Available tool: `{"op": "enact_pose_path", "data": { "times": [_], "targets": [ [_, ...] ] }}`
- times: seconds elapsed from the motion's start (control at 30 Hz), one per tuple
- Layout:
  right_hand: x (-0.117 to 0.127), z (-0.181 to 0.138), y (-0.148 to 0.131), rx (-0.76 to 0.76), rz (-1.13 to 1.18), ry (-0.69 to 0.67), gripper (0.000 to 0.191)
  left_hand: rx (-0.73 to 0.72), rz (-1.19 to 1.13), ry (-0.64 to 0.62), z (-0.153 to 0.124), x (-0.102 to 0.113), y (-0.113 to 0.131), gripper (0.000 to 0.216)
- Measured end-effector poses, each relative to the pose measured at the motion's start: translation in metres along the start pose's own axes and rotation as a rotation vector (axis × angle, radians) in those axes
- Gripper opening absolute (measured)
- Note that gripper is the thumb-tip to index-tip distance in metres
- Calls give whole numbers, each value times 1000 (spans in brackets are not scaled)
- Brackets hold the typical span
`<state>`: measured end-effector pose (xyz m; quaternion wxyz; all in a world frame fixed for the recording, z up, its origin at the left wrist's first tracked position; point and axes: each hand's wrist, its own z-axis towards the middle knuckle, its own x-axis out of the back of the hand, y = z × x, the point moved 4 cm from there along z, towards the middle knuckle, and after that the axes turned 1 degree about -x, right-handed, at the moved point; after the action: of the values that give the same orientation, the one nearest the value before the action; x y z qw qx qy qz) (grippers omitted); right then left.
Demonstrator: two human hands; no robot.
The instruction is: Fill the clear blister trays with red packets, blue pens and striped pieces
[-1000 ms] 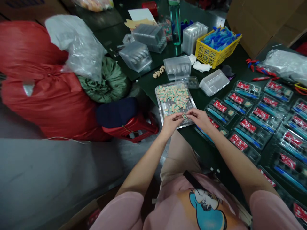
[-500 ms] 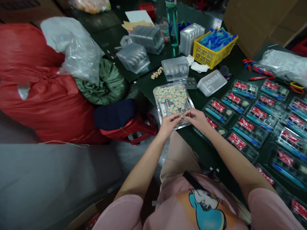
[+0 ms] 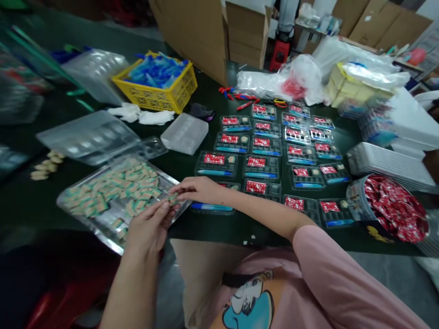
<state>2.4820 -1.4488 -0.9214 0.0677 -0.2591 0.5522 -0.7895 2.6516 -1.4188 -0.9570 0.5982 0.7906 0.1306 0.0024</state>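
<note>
Over the right edge of a metal tray [image 3: 103, 233], my two hands meet. Between the fingertips is a small green-and-tan block [image 3: 173, 198], partly covered by them. My left hand [image 3: 151, 226] is closed on it, thumb on top. My right hand [image 3: 197, 189] pinches at the same spot from the right. Many loose blocks of the same kind [image 3: 113, 185] are heaped in the tray. Just beyond my right hand lie rows of clear plastic trays [image 3: 262, 167], most with a red packet [image 3: 256, 186] and a blue pen [image 3: 212, 208].
A yellow basket [image 3: 154, 93] of blue pens stands at the back. Clear plastic containers [image 3: 185, 132] sit behind the metal tray. A tub [image 3: 363, 205] of red packets and stacked white trays [image 3: 387, 164] are at the right. Cardboard boxes [image 3: 192, 32] rise beyond the table.
My view has swung to the right, bringing the tub and stacked trays into sight. My hands stay together at the tray's edge with the small block between them.
</note>
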Motion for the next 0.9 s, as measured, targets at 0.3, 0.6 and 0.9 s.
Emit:
{"op": "enact_pose_path", "data": {
  "times": [0.3, 0.6, 0.9],
  "targets": [
    [73, -88, -15, -50, -135, 170, 16, 76, 29, -342, -32, -106, -8, 45],
    [223, -176, 37, -444, -228, 596, 19, 0, 153, -437, -49, -126, -6, 36],
    [317, -165, 95, -738, -610, 563, 27, -7, 152, -293, -37, -97, -4, 39]
  ]
}}
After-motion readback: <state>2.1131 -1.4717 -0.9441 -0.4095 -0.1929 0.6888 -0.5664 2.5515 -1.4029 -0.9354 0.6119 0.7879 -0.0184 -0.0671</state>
